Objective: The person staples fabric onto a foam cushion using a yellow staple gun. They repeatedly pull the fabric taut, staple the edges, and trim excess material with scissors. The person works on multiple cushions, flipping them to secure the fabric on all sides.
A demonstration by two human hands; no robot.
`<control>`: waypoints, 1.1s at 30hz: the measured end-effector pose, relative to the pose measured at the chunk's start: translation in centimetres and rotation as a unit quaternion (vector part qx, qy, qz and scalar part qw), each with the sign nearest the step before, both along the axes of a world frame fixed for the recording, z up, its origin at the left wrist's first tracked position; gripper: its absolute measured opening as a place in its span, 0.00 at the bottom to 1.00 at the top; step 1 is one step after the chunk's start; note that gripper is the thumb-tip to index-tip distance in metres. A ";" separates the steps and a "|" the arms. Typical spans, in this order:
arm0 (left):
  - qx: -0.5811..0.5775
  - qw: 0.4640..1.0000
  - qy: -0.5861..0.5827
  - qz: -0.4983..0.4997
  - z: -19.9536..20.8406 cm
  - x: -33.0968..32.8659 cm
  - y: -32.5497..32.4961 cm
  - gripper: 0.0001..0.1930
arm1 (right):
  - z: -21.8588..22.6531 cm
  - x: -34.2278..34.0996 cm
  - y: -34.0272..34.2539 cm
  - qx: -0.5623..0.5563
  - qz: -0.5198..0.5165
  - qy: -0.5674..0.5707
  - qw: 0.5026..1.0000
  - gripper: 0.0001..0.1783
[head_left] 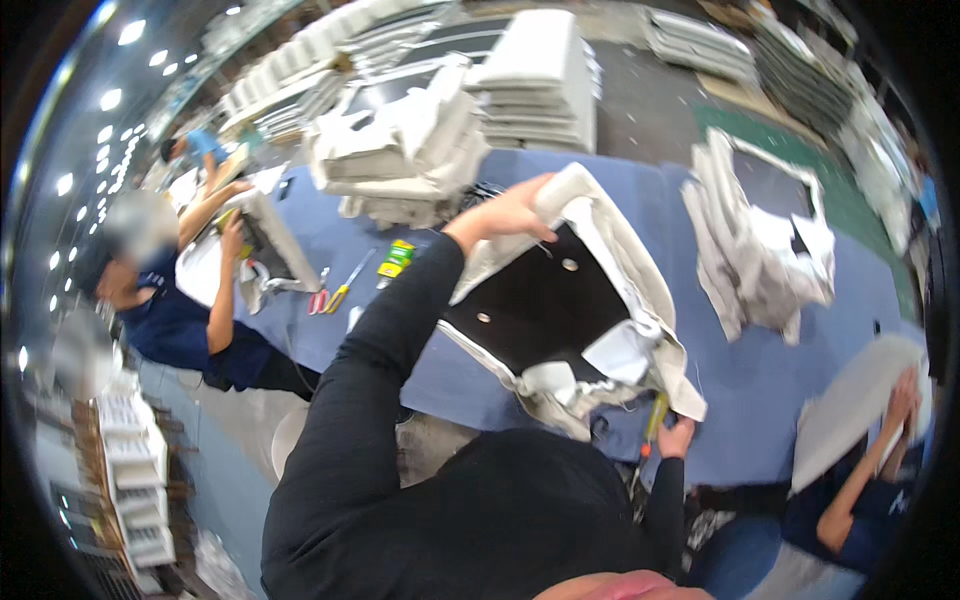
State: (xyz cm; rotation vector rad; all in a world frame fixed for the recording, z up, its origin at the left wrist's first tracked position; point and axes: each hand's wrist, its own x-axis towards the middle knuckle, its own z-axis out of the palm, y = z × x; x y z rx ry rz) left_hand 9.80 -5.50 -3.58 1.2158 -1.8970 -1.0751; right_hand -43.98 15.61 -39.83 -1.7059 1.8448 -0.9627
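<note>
A cushion panel in pale fabric lies tilted in front of me, its black underside facing up. Loose fabric and white flaps bunch along its near edge. My left hand is closed on the panel's far left edge, fingers over the fabric rim. At the near right corner, my right hand is closed round a yellow hand tool with an orange-red part below it. The tool's exact kind is hard to make out, and my palm hides part of it.
The blue-covered table bears scissors, a yellow-handled screwdriver and a green-yellow packet. Covers stand piled at the back and right. Co-workers are at the left and lower right.
</note>
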 end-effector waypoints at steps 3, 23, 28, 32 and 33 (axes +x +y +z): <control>-0.039 0.998 -0.055 0.005 1.5 -3.2 2.3 0.53 | 0.4 0.4 -0.5 0.011 -0.017 0.027 0.999 0.21; 0.300 0.910 0.193 -0.209 5.8 -15.1 1.2 0.31 | 15.0 2.6 0.5 0.107 0.011 -0.207 0.972 0.29; 0.292 0.891 0.216 -0.273 5.8 -17.5 0.2 0.31 | 31.1 8.0 2.0 -0.107 0.048 -0.231 0.966 0.26; 0.249 0.900 0.158 -0.322 5.8 -19.6 0.0 0.31 | 33.1 10.0 -0.6 -0.193 0.036 -0.194 0.961 0.28; 0.241 0.904 0.153 -0.318 5.9 -19.7 0.0 0.31 | 33.5 10.7 -1.0 -0.211 0.020 -0.185 0.960 0.28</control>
